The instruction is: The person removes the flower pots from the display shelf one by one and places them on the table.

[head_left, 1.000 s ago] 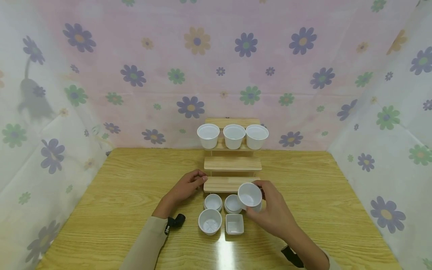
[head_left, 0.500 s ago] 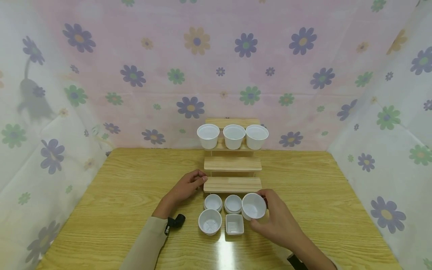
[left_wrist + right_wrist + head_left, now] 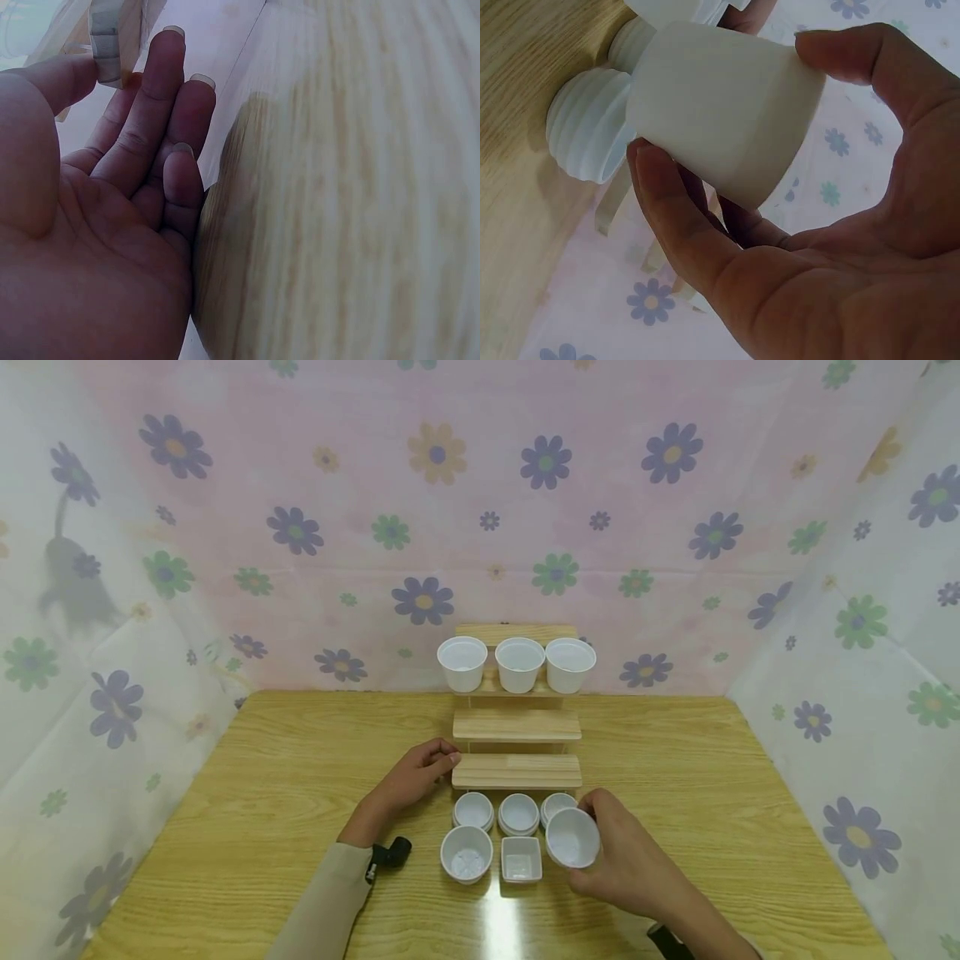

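Pinched in R hand (image 3: 630, 864), plain white cup (image 3: 573, 839) is drawn closer, w/ rear-R ribbed cup (image 3: 558, 802) uncovered; square cup (image 3: 521, 860) prob. being joined.

Left sleeve (image 3: 324, 906): long, plain beige cloth with soft folds, ending in a straight cuff at the wrist.
Right sleeve (image 3: 754, 952): only a pale sliver at the bottom edge of the head view.
Left camera (image 3: 393, 852): black, worn at the cuff; stubby body with a rounded end, small silvery fitting beside the cuff.
Right camera (image 3: 666, 941): black, blocky, partly cut off by the lower edge.
Left hand (image 3: 411, 777): bare; creased palm.
Left nails (image 3: 202, 80): rounded, reaching slightly past the fingertips.
Right hand (image 3: 626, 860): bare; fine lines across palm and fingers.
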Demonstrator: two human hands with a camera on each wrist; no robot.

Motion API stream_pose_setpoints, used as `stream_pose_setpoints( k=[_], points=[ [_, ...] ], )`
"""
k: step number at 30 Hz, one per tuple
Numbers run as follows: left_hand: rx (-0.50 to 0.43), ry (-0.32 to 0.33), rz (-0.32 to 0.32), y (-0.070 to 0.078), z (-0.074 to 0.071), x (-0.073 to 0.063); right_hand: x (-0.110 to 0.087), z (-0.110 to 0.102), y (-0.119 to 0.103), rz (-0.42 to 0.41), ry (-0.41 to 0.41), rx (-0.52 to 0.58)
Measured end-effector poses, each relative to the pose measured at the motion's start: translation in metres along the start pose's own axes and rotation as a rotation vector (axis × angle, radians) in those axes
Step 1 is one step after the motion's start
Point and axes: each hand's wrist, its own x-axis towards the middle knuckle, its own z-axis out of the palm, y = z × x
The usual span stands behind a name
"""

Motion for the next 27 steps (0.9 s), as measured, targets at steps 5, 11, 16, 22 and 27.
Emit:
stream_pose_setpoints(
  k=[5, 11, 16, 22, 27],
  points=[
    [-0.006, 0.003, -0.016, 0.001, 0.000, 0.000, -0.003, -0.004, -0.001, -0.005, -0.035, -0.012],
    [0.008, -0.002, -0.001, -0.001, 0.000, 0.000, -0.003, -0.005, 0.002, -0.021, -0.070, -0.040],
    [0.012, -0.008, 0.000, -0.002, -0.001, 0.000, -0.002, -0.005, 0.005, -0.021, -0.112, -0.058],
    [0.004, -0.011, 0.010, -0.003, -0.001, 0.001, -0.001, -0.003, 0.009, -0.015, -0.142, -0.072],
    [0.006, -0.015, 0.017, -0.002, -0.001, 0.001, 0.000, -0.001, 0.012, -0.008, -0.168, -0.072]
  ],
)
